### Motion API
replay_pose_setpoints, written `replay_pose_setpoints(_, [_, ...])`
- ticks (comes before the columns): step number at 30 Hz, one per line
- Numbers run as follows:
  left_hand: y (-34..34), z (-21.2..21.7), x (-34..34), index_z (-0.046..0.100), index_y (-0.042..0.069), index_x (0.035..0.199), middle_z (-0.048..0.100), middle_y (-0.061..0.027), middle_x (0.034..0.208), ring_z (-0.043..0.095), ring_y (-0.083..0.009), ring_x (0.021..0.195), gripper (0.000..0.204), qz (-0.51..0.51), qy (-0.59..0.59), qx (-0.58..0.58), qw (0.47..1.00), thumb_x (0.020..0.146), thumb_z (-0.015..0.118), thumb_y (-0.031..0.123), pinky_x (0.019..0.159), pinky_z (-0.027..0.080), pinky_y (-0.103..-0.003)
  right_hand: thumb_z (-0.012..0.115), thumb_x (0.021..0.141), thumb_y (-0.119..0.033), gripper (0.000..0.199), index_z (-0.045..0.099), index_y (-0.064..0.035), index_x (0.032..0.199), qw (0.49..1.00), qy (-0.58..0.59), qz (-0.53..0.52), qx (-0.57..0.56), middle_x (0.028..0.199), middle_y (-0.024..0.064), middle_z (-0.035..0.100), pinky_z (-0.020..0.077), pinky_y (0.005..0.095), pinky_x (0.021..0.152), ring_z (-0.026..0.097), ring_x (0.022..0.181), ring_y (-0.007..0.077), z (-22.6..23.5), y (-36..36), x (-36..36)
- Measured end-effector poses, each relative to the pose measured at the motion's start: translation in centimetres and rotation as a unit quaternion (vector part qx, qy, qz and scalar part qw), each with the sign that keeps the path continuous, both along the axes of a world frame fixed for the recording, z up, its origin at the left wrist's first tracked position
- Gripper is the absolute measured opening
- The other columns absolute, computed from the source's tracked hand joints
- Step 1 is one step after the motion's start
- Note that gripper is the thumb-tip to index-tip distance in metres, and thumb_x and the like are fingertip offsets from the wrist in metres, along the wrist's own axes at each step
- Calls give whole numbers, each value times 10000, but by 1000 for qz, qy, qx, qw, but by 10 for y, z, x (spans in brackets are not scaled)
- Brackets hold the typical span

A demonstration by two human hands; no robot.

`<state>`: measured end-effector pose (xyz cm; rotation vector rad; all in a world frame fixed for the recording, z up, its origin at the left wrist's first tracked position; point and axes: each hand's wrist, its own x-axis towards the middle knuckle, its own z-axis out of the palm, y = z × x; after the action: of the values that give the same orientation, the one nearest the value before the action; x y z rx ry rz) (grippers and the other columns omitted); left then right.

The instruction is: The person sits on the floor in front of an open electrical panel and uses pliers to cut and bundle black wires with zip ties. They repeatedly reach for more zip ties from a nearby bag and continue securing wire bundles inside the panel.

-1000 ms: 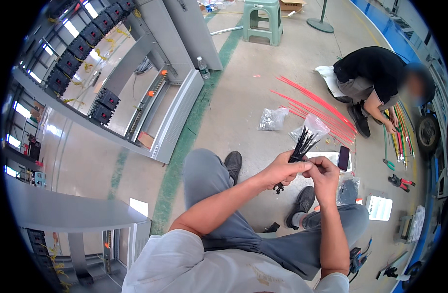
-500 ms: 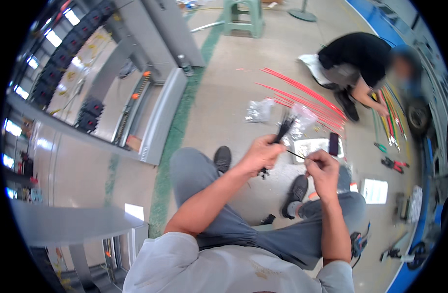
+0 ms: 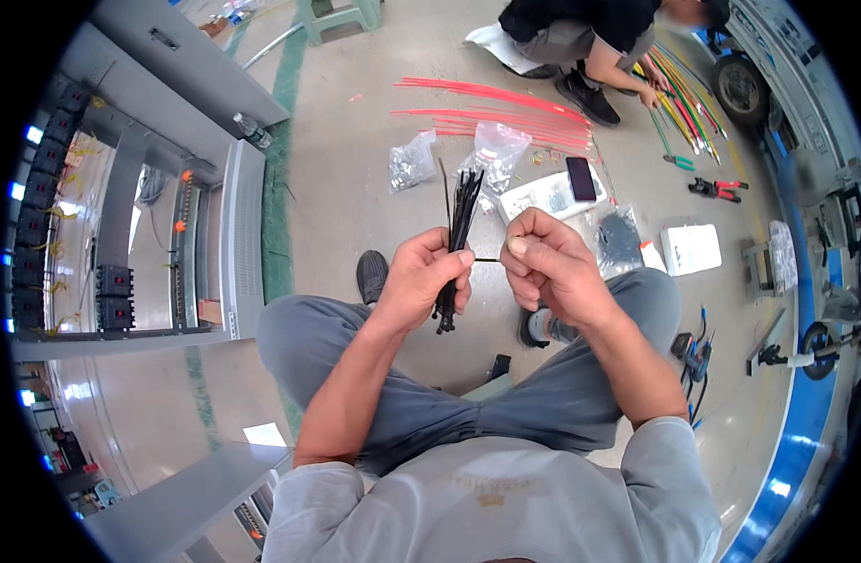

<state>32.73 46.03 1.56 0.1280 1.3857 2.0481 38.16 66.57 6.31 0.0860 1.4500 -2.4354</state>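
Observation:
My left hand [image 3: 419, 281] is wrapped round a bundle of black cable ties [image 3: 463, 208], held upright above my lap. Their tails fan out over the fist, and the heads stick out below it. From the bundle a single black cable tie [image 3: 487, 260] runs sideways to my right hand [image 3: 554, 265], whose thumb and fingers pinch its end. Whether this tie loops round the others is hidden by the left fingers.
Ahead on the floor lie red strips [image 3: 506, 113], clear bags of small parts [image 3: 412, 162] and a phone [image 3: 581, 178] on a white tray. A co-worker [image 3: 599, 47] crouches at coloured cables [image 3: 679, 94]. Red-handled cutters [image 3: 717, 190] lie right; an open grey cabinet [image 3: 248, 235] stands left.
The view has swung, so the surroundings sit further up and left. The bundle has gone from slanted to upright. Both hands keep their grip, and the single tie now runs nearly level between them.

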Motion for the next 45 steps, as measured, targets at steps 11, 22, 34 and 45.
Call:
replay_pose_setpoints(11, [-34, 21, 40, 552, 21, 1122, 525, -48, 730, 567, -180, 623, 204, 179, 22, -21, 983, 1043, 543, 208, 587, 506, -325, 530, 1038, -183, 204, 578, 5, 1099, 927, 212, -239, 196, 1183, 233, 659, 587, 331, 664, 726, 910, 245, 18, 118, 81])
replay_pose_setpoints(22, [-150, 5, 91, 516, 33, 1322, 497, 0, 926, 511, -114, 831, 338, 263, 31, -86, 960, 1079, 520, 268, 723, 439, -274, 780, 797, -493, 609, 686, -15, 1162, 644, -300, -245, 660, 1060, 218, 728, 552, 424, 895, 702, 1025, 348, -452, 241, 193])
replay_pose_setpoints(34, [-198, 33, 226, 529, -1, 1240, 669, -101, 874, 677, -206, 805, 309, 341, -43, -149, 927, 1016, 598, 202, 723, 560, -346, 633, 899, -338, 362, 627, -91, 634, 860, -425, -96, 267, 511, 47, 571, 384, 341, 338, 496, 360, 191, -566, 278, 202])
replay_pose_setpoints(45, [-265, -9, 331, 566, 54, 1190, 670, -74, 899, 719, -227, 859, 248, 406, -10, -2, 914, 1043, 587, 253, 739, 576, -331, 598, 963, -268, 222, 565, -101, 821, 882, -184, -161, 403, 617, -5, 532, 350, 281, 406, 469, 448, 108, -419, 141, 157])
